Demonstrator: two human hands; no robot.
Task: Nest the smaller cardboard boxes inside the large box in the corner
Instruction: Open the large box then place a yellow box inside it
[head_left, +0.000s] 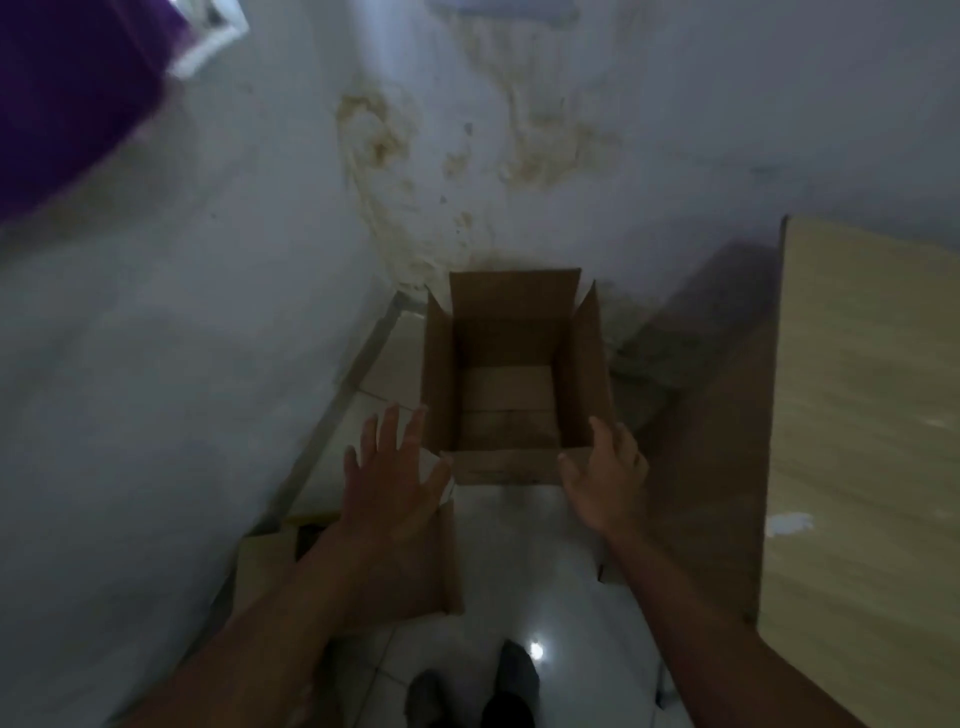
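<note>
An open brown cardboard box (511, 457) stands on the tiled floor in the corner, its flaps up and its inside empty. My left hand (389, 478) hovers at its near left corner with fingers spread, holding nothing. My right hand (610, 478) is at the near right corner, fingers apart, close to the right flap; whether it touches is unclear. Another cardboard box (415, 561) lies below my left forearm, partly hidden by it.
Stained white walls (208, 312) meet behind the large box. A light wooden table (862, 415) with a tall side panel stands at the right. A smaller carton piece (265, 561) sits by the left wall. My feet (511, 675) are on the glossy floor.
</note>
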